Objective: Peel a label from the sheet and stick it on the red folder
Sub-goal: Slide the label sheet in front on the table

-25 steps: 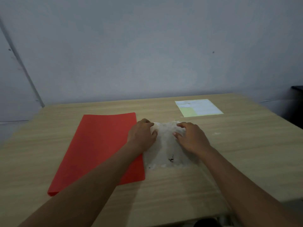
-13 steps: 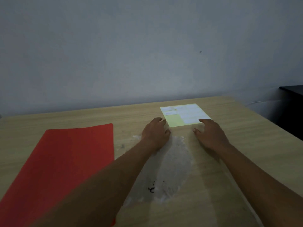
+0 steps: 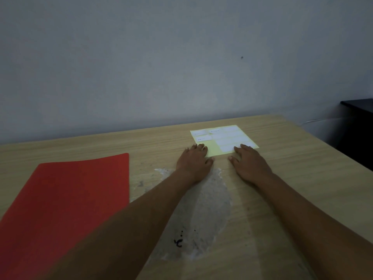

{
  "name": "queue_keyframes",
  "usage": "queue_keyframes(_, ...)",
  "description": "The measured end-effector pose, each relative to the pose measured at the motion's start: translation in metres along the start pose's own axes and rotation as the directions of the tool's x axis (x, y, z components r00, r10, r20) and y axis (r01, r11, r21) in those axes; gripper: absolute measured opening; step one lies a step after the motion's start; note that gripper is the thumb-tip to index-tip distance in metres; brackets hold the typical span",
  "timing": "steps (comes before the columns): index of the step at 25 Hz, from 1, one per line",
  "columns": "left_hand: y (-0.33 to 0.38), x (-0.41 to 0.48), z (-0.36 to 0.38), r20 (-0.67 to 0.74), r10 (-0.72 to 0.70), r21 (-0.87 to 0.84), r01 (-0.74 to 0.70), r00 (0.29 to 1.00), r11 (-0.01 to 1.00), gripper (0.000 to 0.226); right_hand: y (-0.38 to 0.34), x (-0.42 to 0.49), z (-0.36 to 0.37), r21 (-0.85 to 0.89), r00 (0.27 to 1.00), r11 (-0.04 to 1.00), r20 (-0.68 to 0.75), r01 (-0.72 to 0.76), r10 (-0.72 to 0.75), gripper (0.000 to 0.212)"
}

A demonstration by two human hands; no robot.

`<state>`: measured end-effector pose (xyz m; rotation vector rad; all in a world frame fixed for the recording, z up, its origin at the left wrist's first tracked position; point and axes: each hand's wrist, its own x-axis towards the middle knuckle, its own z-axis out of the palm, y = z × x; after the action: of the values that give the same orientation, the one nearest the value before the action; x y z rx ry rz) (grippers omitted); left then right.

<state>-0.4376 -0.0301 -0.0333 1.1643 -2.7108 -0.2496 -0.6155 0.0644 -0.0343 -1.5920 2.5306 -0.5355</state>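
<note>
The label sheet [image 3: 224, 138], pale yellow backing with white labels, lies flat at the far middle of the wooden table. My left hand [image 3: 194, 160] rests palm down at the sheet's near left corner, fingertips on the bare yellow part. My right hand [image 3: 249, 163] lies palm down at the near edge, fingertips touching the lowest white label. Neither hand holds anything. The red folder [image 3: 68, 203] lies flat at the left of the table, apart from both hands.
A worn whitish patch [image 3: 207, 211] with small black marks mars the table [image 3: 292, 178] under my forearms. A dark cabinet [image 3: 357, 128] stands off the table's right side. A grey wall runs behind the far edge.
Both hands have moved forward from the whitish patch to the near edge of the label sheet. The view has shifted right, so the folder sits further left.
</note>
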Motion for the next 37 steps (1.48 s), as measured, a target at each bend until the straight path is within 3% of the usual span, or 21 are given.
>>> queue_keyframes(17, -0.031, -0.073, -0.009, 0.01, -0.003, 0.003, 0.003, 1.0, 1.0, 0.061, -0.043, -0.073, 0.003, -0.062, 0.996, 0.996, -0.059, 0.066, -0.069, 0.054)
queue_keyframes(37, -0.028, -0.217, -0.038, -0.082, -0.163, 0.101, 0.171, 0.983, 0.98, 0.049, -0.096, -0.195, 0.015, -0.017, 0.987, 0.993, -0.109, 0.115, -0.117, 0.045)
